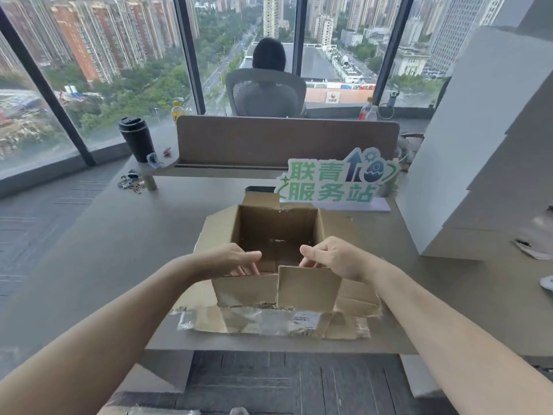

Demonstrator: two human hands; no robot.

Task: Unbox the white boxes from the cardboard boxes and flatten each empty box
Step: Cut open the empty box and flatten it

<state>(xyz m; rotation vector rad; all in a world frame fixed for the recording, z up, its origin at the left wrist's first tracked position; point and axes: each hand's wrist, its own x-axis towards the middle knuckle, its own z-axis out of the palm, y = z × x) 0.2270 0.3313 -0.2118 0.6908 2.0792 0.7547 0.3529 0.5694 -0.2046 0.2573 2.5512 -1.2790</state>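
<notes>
An open brown cardboard box [278,232] stands on the grey table [119,250] in front of me, its flaps spread outward and its inside empty. My left hand [236,259] reaches over the near rim with fingers pointing down into the box. My right hand [332,256] grips the near wall at its top edge, thumb outside and fingers curled inside. The near flap [269,322] lies flat toward me, with torn clear tape on it. A tall stack of white boxes [484,145] stands at the right.
A green-and-white sign [332,181] stands just behind the box. A black tumbler [136,139] and small clips [131,182] lie at the far left. A brown divider [287,142] crosses the back; a person sits beyond it in a mesh chair [264,94]. Papers [535,247] lie at the right edge.
</notes>
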